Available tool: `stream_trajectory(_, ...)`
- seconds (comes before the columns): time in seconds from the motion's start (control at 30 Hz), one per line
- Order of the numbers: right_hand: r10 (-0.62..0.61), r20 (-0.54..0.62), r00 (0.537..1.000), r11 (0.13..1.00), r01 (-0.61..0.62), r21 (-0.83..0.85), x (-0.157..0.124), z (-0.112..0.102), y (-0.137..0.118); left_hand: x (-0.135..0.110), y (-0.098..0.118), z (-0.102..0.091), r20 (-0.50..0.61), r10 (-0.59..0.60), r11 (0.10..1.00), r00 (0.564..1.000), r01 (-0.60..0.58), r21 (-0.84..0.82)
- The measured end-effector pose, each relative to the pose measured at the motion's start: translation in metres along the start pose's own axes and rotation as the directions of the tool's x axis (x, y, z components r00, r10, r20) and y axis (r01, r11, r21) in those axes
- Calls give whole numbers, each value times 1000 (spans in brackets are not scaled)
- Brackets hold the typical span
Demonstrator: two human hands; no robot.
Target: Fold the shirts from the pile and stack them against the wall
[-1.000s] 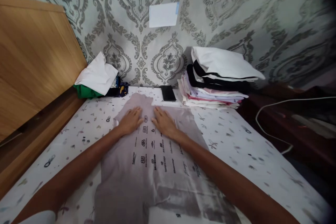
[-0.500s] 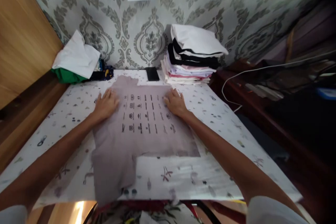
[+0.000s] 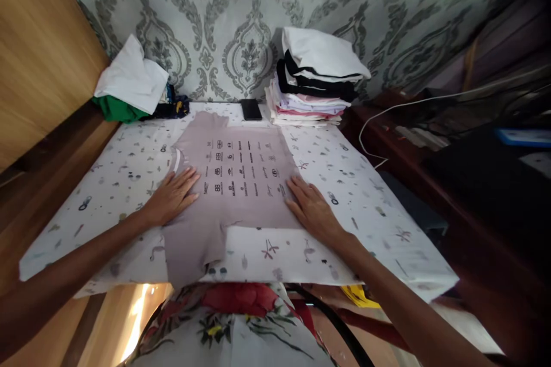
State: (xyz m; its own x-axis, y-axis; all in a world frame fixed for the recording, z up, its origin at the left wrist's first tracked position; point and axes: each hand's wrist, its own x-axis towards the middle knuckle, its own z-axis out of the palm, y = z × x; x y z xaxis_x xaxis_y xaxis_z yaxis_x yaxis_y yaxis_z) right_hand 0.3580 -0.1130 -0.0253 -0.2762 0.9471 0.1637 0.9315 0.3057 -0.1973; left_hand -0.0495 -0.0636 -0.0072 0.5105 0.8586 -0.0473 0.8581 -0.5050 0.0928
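A mauve T-shirt (image 3: 241,209) with rows of black printed logos lies spread sideways on the table, its collar to the left and its hem to the right. One sleeve hangs toward the table's near edge. Flat on the collar end rests my left hand (image 3: 174,198), fingers stretched out. My right hand (image 3: 314,206) lies flat at the hem end, fingertips on the cloth and fingers apart. Neither hand grips the fabric.
A tall stack of folded clothes (image 3: 316,92) stands at the back right, near a black phone (image 3: 251,109). White cloth (image 3: 131,77) tops a pile at the back left. A white cable (image 3: 408,104) crosses the dark furniture on the right.
Both hands have slid over the shirt toward me, the right one also outward along the hem. The shirt's white collar label now shows. The view has tilted down a little.
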Motion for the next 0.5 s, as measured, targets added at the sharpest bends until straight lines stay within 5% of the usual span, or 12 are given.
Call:
stream_trajectory(0.27,-99,-54,994,988,105,113,-55,-28,24,-35,-31,-48,120,163,978,979,-145,-151)
stream_trajectory(0.37,-148,-26,989,977,150,149,-68,-37,34,-57,-22,-65,227,259,956,939,-217,-197)
stream_trajectory(0.5,-178,-8,984,976,178,125,-68,-40,36,-78,3,-60,217,349,930,912,-308,-199)
